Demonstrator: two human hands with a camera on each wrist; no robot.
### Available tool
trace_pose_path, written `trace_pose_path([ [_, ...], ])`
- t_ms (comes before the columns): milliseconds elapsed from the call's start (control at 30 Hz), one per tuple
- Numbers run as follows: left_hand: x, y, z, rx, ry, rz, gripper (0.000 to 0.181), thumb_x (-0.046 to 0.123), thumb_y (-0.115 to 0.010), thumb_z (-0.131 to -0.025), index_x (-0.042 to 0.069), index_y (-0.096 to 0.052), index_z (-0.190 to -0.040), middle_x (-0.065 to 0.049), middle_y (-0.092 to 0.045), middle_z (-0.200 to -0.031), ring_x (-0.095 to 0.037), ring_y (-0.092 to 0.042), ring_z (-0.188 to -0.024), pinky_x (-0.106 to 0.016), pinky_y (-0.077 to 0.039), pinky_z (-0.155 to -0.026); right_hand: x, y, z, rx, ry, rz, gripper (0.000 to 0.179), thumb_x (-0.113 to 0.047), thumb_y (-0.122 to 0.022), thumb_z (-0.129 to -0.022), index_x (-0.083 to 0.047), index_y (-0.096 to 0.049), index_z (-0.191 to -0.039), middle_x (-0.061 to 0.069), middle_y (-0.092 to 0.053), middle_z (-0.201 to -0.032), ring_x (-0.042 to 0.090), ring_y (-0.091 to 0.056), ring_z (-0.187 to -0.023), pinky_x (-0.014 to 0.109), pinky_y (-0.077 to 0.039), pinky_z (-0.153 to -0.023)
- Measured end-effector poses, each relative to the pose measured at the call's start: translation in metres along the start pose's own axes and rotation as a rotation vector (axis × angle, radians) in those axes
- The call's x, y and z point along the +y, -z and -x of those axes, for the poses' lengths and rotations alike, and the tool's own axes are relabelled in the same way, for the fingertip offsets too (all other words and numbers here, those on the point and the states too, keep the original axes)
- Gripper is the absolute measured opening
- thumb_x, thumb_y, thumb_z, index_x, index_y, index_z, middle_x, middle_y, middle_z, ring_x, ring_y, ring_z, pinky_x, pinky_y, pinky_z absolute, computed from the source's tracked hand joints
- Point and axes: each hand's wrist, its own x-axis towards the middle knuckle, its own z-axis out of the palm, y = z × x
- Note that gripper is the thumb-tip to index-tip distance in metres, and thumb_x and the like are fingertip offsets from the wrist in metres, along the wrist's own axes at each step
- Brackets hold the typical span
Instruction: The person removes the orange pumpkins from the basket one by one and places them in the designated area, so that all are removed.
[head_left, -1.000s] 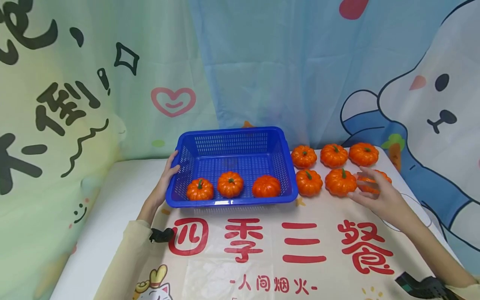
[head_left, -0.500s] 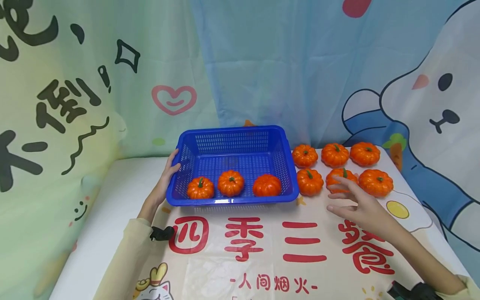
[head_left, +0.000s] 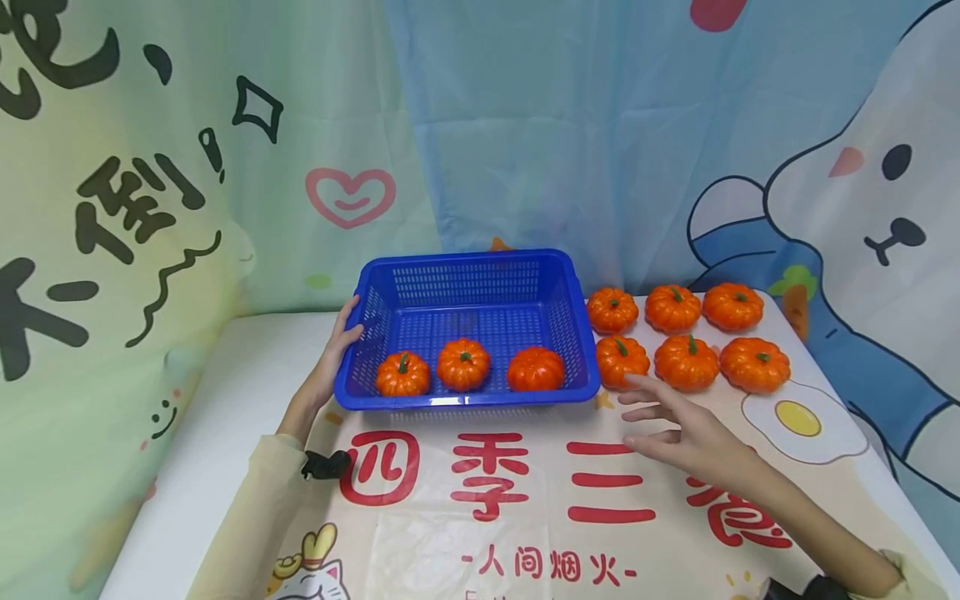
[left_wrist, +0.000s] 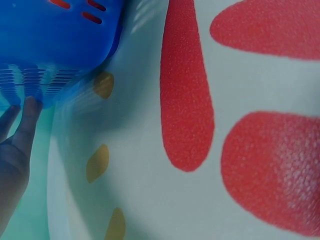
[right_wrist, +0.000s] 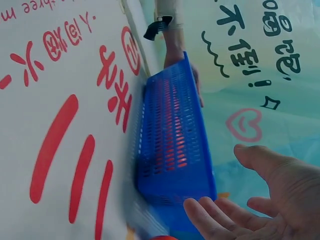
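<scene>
Blue basket (head_left: pixel 480 400), 3 pumpkins (head_left: pixel 462 364) inside: my left hand (head_left: pixel 327 358) grips its rim, probably for steadiness. 6 pumpkins (head_left: pixel 686 363), 2 rows, alongside; my right hand (head_left: pixel 690 433) near, fingers parted, empty.

A white tabletop (head_left: pixel 240 383) is partly covered by a cream sheet (head_left: pixel 420 533) printed with red characters (head_left: pixel 611 514) and a white-and-yellow fried egg (head_left: pixel 798 419). Behind it, a green-and-blue fabric curtain (head_left: pixel 480 167) is decorated with a pink heart (head_left: pixel 350 204) and a white cartoon animal (head_left: pixel 855 225).
</scene>
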Motion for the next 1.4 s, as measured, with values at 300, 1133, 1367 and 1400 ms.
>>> trace_pose_path([
  [300, 0.001, 0.003, 0.000, 0.005, -0.005, -0.014, 0.060, 0.038, -0.026, -0.101, 0.039, 0.001, -0.155, 0.001, 0.006, -0.165, -0.036, -0.006, -0.150, -0.066, -0.008, -0.118, -0.011, -0.006, -0.016, -0.039, 0.026, 0.001, 0.074, -0.023, -0.070, -0.088, -0.005, -0.031, -0.148, 0.022, -0.050, -0.139, 0.040, -0.059, -0.117, 0.031, -0.060, -0.079],
  [1133, -0.005, -0.002, -0.003, 0.009, 0.008, -0.005, 0.059, 0.040, -0.028, -0.101, 0.040, -0.002, -0.155, 0.001, 0.006, -0.165, -0.033, -0.003, -0.151, -0.063, -0.004, -0.119, -0.038, -0.028, -0.174, -0.435, -0.061, 0.580, 0.074, -0.036, -0.070, -0.087, -0.009, -0.039, -0.148, 0.027, -0.028, -0.155, 0.045, -0.026, -0.144, 0.064, -0.031, -0.111],
  [1367, -0.001, 0.000, -0.002, 0.011, 0.007, -0.011, 0.060, 0.040, -0.027, -0.101, 0.040, -0.001, -0.155, 0.000, 0.006, -0.165, -0.034, -0.003, -0.151, -0.065, -0.004, -0.119, -0.039, -0.031, -0.180, -0.505, -0.069, 0.603, 0.070, -0.038, -0.070, -0.088, -0.008, -0.044, -0.145, 0.020, -0.042, -0.150, 0.040, -0.034, -0.142, 0.057, -0.029, -0.116],
  [1400, -0.001, 0.000, -0.002, 0.012, 0.006, -0.010, 0.060, 0.040, -0.027, -0.101, 0.040, -0.001, -0.155, 0.000, 0.006, -0.165, -0.034, -0.004, -0.151, -0.064, -0.005, -0.119, -0.040, -0.032, -0.180, -0.512, -0.066, 0.601, 0.069, -0.037, -0.070, -0.088, -0.007, -0.045, -0.145, 0.020, -0.043, -0.149, 0.039, -0.035, -0.141, 0.056, -0.029, -0.116],
])
